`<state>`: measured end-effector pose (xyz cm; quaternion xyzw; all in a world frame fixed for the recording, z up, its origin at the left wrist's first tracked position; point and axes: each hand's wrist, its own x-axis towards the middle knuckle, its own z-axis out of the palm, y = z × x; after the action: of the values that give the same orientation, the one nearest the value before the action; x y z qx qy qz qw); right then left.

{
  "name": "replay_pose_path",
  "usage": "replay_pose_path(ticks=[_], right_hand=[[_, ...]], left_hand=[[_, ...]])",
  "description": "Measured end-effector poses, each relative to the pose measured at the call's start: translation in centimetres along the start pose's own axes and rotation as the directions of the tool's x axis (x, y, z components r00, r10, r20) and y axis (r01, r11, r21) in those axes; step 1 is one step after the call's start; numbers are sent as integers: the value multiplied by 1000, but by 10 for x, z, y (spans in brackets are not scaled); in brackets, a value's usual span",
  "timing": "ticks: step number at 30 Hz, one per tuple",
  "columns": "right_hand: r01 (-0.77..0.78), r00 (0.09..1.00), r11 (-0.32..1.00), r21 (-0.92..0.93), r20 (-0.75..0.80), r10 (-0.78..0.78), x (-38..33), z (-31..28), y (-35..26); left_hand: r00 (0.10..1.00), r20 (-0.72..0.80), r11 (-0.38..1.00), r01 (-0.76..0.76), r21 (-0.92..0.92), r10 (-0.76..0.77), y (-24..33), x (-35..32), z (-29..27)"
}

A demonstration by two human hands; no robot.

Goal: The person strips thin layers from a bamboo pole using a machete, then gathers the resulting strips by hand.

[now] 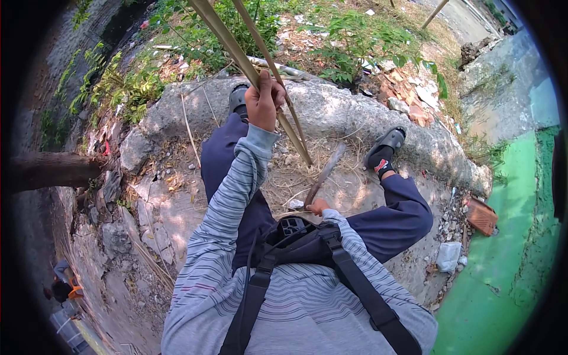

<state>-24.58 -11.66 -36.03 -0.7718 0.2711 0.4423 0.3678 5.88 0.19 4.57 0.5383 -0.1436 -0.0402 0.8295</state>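
Observation:
My left hand (264, 102) is raised in front of me and closed around two long split bamboo strips (236, 53) that slant up to the top left; their lower ends reach down to about the middle of the view. My right hand (318, 206) sits low by my waist, gripping the handle of a long dark blade (326, 173) that points up toward the bamboo. I sit with both legs in dark blue trousers apart, black sandals (386, 144) resting on a rough concrete kerb (331, 109).
Pale shavings and dry fibres (296, 171) litter the ground between my legs. Weeds, rubble and litter (355, 41) lie beyond the kerb. A tree trunk (53, 170) stands left, green water (503, 266) right, a brick-red object (481, 216) beside it. Another person (62, 290) crouches at lower left.

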Motion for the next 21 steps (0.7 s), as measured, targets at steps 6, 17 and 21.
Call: replay_pose_path(ticks=[6,17,21], right_hand=[[-32,995,999,-31,-100,29,12,-3,29],[-102,983,987,-121,-164,81,-13,4,-25],[-154,967,979,-136,-227,120,-13,3,-28]], left_hand=[[993,-95,988,49,-147,-63,2,10,31],[970,-243,966,-92,-244,31,23,23,2],[975,-222,961,-36,-275,-27,30,21,3]])
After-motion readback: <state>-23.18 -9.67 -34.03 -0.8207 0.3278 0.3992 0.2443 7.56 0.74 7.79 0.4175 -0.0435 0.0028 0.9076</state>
